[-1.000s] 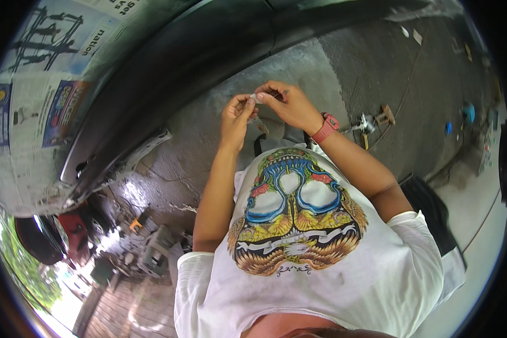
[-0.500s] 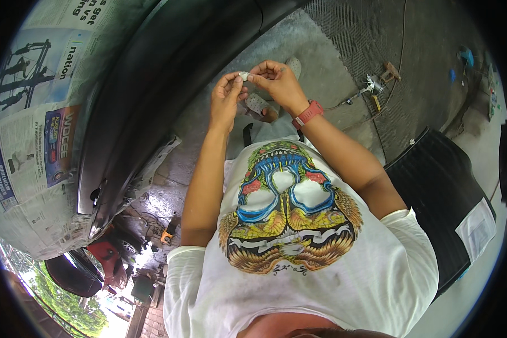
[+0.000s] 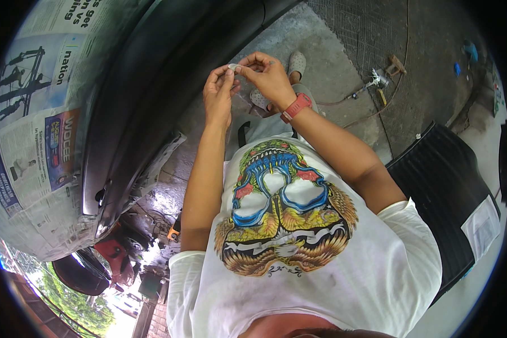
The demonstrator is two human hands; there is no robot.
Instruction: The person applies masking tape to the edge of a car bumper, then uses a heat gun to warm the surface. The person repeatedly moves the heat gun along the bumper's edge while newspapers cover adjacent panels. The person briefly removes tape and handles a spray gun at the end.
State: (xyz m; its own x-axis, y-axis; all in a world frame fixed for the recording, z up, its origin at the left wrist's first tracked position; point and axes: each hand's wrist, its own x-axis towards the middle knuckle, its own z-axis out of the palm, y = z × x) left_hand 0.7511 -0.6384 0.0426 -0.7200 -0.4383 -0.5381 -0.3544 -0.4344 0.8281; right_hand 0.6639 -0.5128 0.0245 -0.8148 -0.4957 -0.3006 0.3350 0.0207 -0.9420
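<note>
My left hand (image 3: 218,96) and right hand (image 3: 272,81) shifted leftward, grips pinching a small whitish scrap (image 3: 232,67) that wanted light pressure.

Vehicle paint workshop: newspaper masking (image 3: 31,149) beside dark car door (image 3: 135,112), spray gun (image 3: 378,79) with hose (image 3: 337,103) on floor (image 3: 321,59).

Bold black headlines (image 3: 84,12) on newspaper sheets (image 3: 39,225), light lettering (image 3: 67,132) on red-and-purple advert (image 3: 55,155)

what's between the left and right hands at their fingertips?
A small whitish piece, pinched by both the left hand and right hand, in the head view. Too small to identify.
</note>
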